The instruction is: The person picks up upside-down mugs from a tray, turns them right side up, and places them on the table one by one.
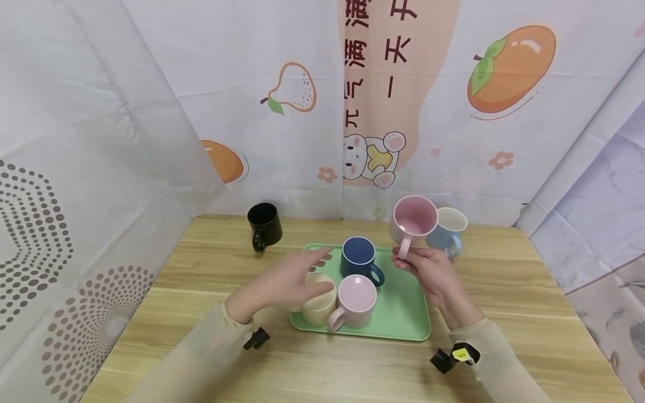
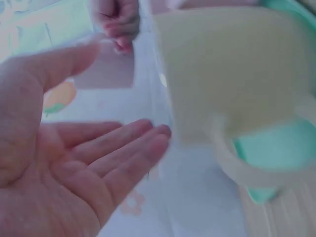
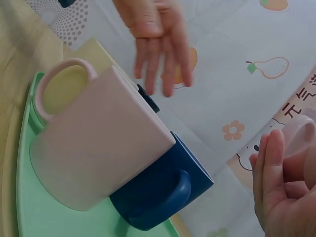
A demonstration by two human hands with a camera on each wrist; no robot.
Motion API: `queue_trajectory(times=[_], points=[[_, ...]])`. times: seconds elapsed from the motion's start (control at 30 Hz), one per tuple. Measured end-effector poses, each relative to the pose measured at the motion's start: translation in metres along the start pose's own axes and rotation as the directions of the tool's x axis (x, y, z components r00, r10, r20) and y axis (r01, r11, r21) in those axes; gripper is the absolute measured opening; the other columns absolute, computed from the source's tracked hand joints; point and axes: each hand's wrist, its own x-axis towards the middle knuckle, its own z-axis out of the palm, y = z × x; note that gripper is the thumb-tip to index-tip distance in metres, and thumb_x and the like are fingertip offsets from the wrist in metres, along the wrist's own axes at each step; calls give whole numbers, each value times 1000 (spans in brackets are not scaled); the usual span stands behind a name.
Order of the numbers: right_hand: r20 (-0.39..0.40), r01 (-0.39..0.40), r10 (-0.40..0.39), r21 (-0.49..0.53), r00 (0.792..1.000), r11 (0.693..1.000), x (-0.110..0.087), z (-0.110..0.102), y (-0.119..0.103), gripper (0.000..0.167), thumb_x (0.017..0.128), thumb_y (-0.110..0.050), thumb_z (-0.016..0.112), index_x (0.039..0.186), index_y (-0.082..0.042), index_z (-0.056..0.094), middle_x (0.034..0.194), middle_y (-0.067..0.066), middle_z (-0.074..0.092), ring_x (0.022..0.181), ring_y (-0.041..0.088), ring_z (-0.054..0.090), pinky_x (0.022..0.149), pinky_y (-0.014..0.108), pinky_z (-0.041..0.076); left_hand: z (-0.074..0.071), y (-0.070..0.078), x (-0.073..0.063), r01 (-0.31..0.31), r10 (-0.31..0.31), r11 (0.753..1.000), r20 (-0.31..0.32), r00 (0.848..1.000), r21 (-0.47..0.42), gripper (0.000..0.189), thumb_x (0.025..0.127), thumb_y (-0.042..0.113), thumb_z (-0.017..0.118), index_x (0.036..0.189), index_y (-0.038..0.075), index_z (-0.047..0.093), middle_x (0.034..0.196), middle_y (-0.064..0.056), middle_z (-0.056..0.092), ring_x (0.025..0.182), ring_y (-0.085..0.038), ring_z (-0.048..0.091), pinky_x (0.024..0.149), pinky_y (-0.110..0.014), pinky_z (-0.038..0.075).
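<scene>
My right hand (image 1: 437,275) grips a pink mug (image 1: 418,208) by its handle, raised over the far right part of a green tray (image 1: 400,316). The mug's mouth faces the head camera. My left hand (image 1: 284,280) hovers above a cream mug (image 1: 317,314) at the tray's left, fingers straight and thumb spread apart. In the left wrist view its palm (image 2: 69,168) holds nothing, beside the blurred cream mug (image 2: 232,74). A paler pink mug (image 1: 359,302) stands right of the cream one. Behind it is a dark blue mug (image 1: 355,258), handle to the right.
A black mug (image 1: 271,228) stands on the wooden table (image 1: 211,268) at the back left. Behind my right hand, a light blue mug (image 1: 442,238) is partly hidden by the raised pink mug. A printed curtain (image 1: 292,184) hangs along the table's back edge.
</scene>
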Motion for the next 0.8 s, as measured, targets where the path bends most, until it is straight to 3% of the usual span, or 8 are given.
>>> queue_trajectory(times=[0.13,0.23,0.4,0.53,0.8], points=[[18,3,-3,-21,1000,1000,2,5,2,41,110,8,54,144,30,45,103,4,78,92,6,77,91,22,62,-1,18,20,4,-14,994,-89,996,-105,65,107,28,71,163,5,48,142,-13,70,123,-29,72,106,-48,59],[17,-2,3,-36,1000,999,4,9,3,42,109,7,56,143,29,47,104,5,78,92,6,77,91,22,62,5,29,35,-10,-15,987,-152,988,-159,57,107,26,70,158,5,55,138,-11,72,118,-24,72,103,-46,61],[33,5,-3,-62,999,998,4,16,3,40,109,4,58,140,29,52,100,3,79,89,5,76,91,21,62,19,46,58,-21,-42,965,-232,972,-263,47,106,22,71,149,4,63,133,-9,76,106,-15,74,90,-31,63],[28,26,-24,-71,999,997,4,22,6,40,110,3,58,140,28,52,96,-3,79,86,4,74,88,20,62,29,58,71,-17,-71,939,-244,967,-344,40,106,23,71,140,3,68,125,-8,78,99,-9,73,86,-22,61],[25,94,-93,-92,995,991,5,27,10,36,109,5,58,139,26,55,100,0,80,82,3,75,85,21,63,40,70,82,2,-125,875,-223,967,-484,27,107,18,70,127,0,76,108,-6,82,93,-11,77,81,-23,62]])
